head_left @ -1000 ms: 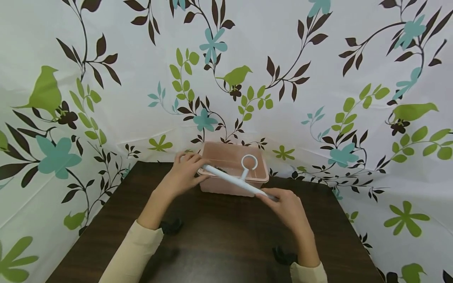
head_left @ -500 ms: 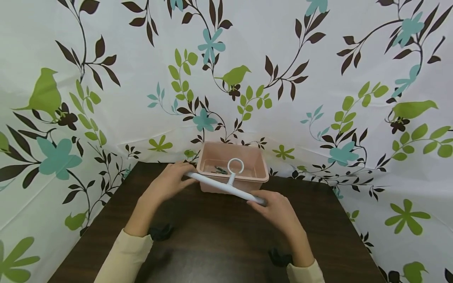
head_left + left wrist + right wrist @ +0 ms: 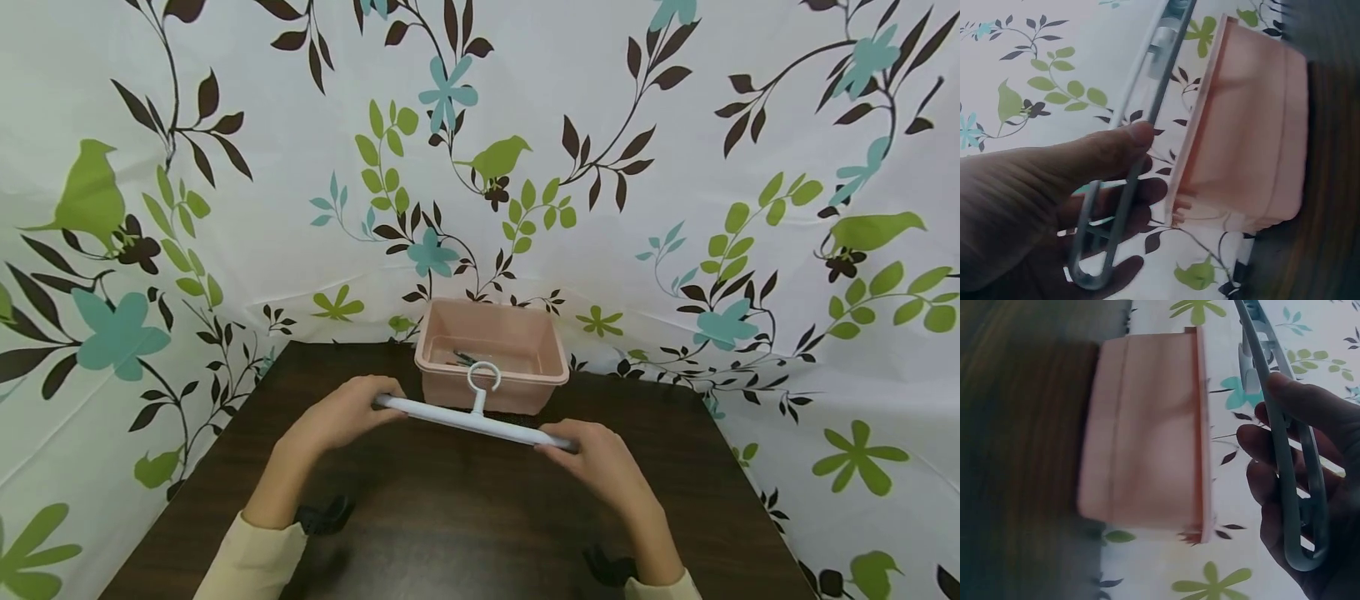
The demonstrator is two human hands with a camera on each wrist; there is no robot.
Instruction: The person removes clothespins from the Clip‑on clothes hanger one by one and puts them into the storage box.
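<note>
A white plastic clothes hanger [image 3: 465,419] is held between both hands, above the table and in front of the pink bin. Its round hook points up and overlaps the bin's front rim in the head view. My left hand [image 3: 341,417] grips one end, thumb on the near side and fingers behind, as the left wrist view shows on the hanger [image 3: 1166,75]. The other end is gripped by my right hand [image 3: 600,462]; in the right wrist view its fingers [image 3: 1257,444] lie behind the hanger's long loop.
The pink bin [image 3: 442,385] stands at the table's back edge with small dark items [image 3: 467,358] inside, their kind too small to make out. Behind the dark wooden table [image 3: 450,517] hangs a white cloth [image 3: 285,208] printed with leaves and birds.
Both hands have brought the hanger from over the bin toward the person and to the left. It has become more level, and more of the bin's inside shows.
</note>
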